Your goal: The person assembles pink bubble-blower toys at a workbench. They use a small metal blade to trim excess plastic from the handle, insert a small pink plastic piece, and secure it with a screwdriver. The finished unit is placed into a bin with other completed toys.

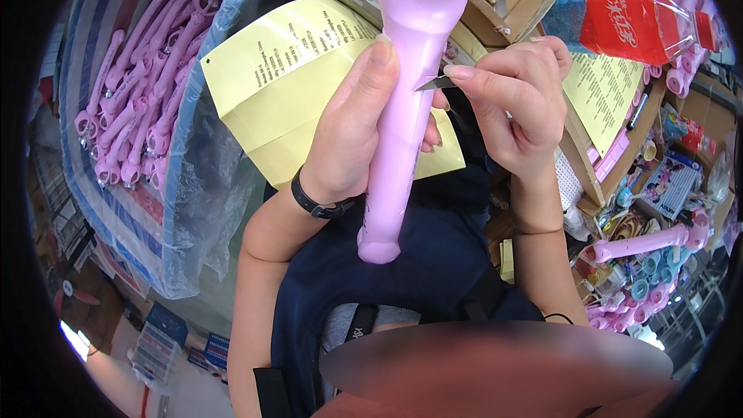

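Observation:
My left hand [352,120] is wrapped round the shaft of a glossy pink plastic handle [404,120], thumb along its side. The handle runs slantwise, its narrow end low over my dark apron [387,282] and its wide end cut off at the upper edge. Pinched between the thumb and fingers of my right hand [515,97] is a small pointed metal blade [436,84]. Its tip lies against the handle's right side, or just over it; I cannot tell which. Behind the handle lies a yellow sheet of printed labels [267,101].
On the left, a striped bag [174,209] holds several pink handles [147,77]. At the upper right, a red-labelled bottle [635,22] lies over a second label sheet [607,97]. Pink and blue parts [650,282] crowd the lower right, beside a cardboard box [507,11] edge.

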`<state>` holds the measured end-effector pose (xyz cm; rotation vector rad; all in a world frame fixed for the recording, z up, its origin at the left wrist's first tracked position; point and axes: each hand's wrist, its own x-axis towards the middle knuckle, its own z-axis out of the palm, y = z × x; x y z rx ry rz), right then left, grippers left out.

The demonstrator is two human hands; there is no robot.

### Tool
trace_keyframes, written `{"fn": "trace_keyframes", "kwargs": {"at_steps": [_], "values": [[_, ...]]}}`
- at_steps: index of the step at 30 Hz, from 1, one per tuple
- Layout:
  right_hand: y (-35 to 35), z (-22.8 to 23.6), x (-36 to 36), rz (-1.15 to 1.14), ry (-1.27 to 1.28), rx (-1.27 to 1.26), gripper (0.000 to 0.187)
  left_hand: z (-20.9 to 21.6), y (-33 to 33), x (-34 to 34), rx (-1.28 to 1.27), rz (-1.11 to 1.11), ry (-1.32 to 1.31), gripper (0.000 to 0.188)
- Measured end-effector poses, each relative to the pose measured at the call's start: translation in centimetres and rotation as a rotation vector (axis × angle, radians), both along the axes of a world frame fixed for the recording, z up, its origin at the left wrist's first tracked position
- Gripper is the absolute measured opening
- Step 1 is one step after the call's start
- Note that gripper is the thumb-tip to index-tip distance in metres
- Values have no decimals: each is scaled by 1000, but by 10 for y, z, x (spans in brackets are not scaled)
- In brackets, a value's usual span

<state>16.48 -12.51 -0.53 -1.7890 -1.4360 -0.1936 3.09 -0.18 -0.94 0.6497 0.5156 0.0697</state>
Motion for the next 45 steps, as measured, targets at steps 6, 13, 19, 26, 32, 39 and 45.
{"fn": "trace_keyframes", "kwargs": {"at_steps": [6, 13, 19, 26, 32, 39, 45], "values": [[-2, -2, 4, 59, 136, -47, 30, 0, -1, 0, 16, -7, -1, 56], [-1, -1, 6, 112, 332, -79, 28, 1, -2, 0, 34, -18, 1, 57], [-8, 6, 1, 262, 585, -148, 21, 2, 2, 1, 40, -34, -25, 52], [-20, 2, -7, -61, 36, -38, 28, 1, 2, 1, 52, -32, -24, 52], [-26, -21, -12, -80, -269, 93, 32, -3, 2, -4, 123, -29, -149, 63], [-29, -23, -13, -65, -277, 68, 36, 0, 1, -4, 257, -85, -62, 94], [-33, -16, -17, -64, -197, -28, 37, 2, 0, -2, 307, -103, -48, 93]]}}
